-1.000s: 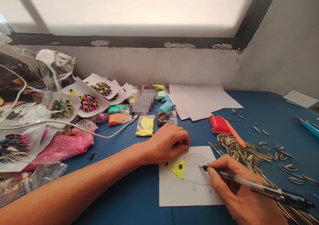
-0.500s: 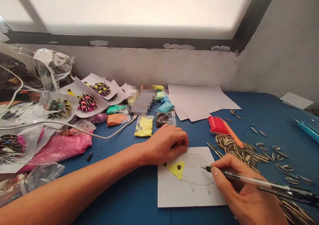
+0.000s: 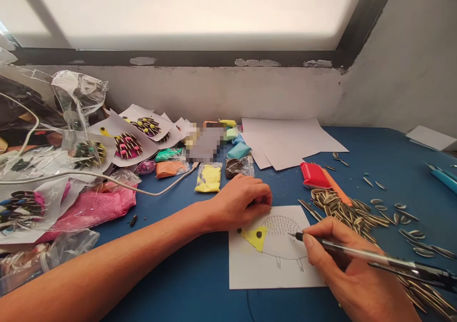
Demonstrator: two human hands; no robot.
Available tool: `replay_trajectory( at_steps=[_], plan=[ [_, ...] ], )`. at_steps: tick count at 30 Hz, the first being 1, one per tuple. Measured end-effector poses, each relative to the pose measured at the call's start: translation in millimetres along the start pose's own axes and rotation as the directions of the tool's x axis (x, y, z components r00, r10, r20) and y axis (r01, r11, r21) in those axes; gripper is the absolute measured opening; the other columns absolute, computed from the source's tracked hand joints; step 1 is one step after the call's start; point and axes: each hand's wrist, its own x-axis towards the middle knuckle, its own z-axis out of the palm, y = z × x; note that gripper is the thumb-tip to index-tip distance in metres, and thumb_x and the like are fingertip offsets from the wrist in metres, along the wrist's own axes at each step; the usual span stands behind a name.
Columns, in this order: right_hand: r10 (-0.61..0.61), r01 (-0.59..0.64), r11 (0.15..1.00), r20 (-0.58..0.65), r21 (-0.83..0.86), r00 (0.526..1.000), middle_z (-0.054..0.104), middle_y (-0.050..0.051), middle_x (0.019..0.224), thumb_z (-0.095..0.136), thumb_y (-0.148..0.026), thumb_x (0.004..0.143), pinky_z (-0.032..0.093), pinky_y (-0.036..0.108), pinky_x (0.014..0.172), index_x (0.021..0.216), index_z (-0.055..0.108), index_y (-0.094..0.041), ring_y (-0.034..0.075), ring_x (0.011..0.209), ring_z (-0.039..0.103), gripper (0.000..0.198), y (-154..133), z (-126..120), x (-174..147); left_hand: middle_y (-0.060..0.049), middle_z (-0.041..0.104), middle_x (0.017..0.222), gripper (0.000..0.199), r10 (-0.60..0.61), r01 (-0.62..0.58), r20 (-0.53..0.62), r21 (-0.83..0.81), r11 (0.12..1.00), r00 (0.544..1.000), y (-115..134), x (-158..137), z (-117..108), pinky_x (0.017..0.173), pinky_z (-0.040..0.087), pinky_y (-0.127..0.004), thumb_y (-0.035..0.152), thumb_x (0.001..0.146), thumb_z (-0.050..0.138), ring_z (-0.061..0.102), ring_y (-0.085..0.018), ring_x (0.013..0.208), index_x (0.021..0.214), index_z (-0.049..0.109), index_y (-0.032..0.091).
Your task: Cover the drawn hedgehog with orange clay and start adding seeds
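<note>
Most of the lower view is filled by a blue table [image 3: 185, 277], on which the drawing sheet [image 3: 262, 277] is laid flat between the two hands. Beyond the drawing sheet, large blank papers [image 3: 285, 139] are spread; to its right, a heap of striped seeds [image 3: 333, 202] is piled, with a red packet [image 3: 315, 175] set at the heap's far end. Behind its upper left corner, a yellow clay packet [image 3: 208, 178] is placed. On the sheet itself, a rounded body with two legs is outlined, a yellow head [image 3: 254, 239] is joined at its left, and the upper part is filled with short pen strokes [image 3: 280, 224].

For this stippling to be done well, the strokes should be kept short, evenly spaced and inside the outline, with light pressure, and the sheet should be steadied so that no line is dragged.

The sheet's upper left edge is weighted by the left hand [image 3: 246, 198], whose fingers are loosely curled; whether they are fully closed cannot be told. At the sheet's right edge, a black-tipped pen [image 3: 353, 252] is pinched firmly between the thumb and fingers of the right hand [image 3: 344, 265], its point brought to the drawn body; actual contact cannot be confirmed.
</note>
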Motion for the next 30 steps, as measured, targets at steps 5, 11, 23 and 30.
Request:
replay_trajectory(
  at_steps=[5,11,23,30],
  plan=[
    [-0.105,0.109,0.992,0.066,-0.067,0.992,0.065,-0.005,0.056,0.056,-0.041,0.086,0.044,0.021,0.040,0.071,0.064,-0.027,0.013,0.046,0.060,0.022,9,-2,7,0.002,0.060,0.078,0.007,-0.001,0.001,0.011,0.014,1.000,1.000,0,1,0,0.076,0.037,-0.029,0.018,0.090,0.062,0.052,-0.012,0.075,0.083,0.062,0.017],
    [-0.149,0.156,0.985,0.087,-0.077,0.985,0.066,-0.006,0.056,0.056,-0.038,0.087,0.043,0.020,0.038,0.074,0.064,-0.027,0.012,0.044,0.060,0.019,12,-2,4,0.002,0.059,0.077,0.007,0.021,-0.021,-0.008,0.004,1.000,1.000,-1,0,2,0.074,0.036,-0.028,0.018,0.089,0.063,0.052,-0.012,0.074,0.083,0.062,0.017],
    [-0.145,0.149,0.986,0.056,-0.069,0.988,0.060,-0.008,0.052,0.055,-0.035,0.085,0.038,0.022,0.038,0.069,0.061,-0.028,0.011,0.042,0.054,0.018,6,0,4,0.002,0.059,0.077,0.007,0.020,-0.020,-0.008,-0.012,1.000,1.000,-2,0,2,0.076,0.034,-0.030,0.017,0.090,0.063,0.051,-0.012,0.074,0.082,0.062,0.016],
    [0.008,-0.012,0.999,-0.096,-0.048,0.995,0.056,-0.006,0.058,0.050,-0.034,0.087,0.041,0.024,0.050,0.070,0.055,-0.028,0.014,0.053,0.052,0.019,-9,4,-5,0.003,0.059,0.075,0.007,0.028,-0.028,-0.013,-0.012,1.000,1.000,-2,0,2,0.074,0.034,-0.029,0.017,0.089,0.063,0.051,-0.012,0.072,0.082,0.062,0.016]
  ],
)
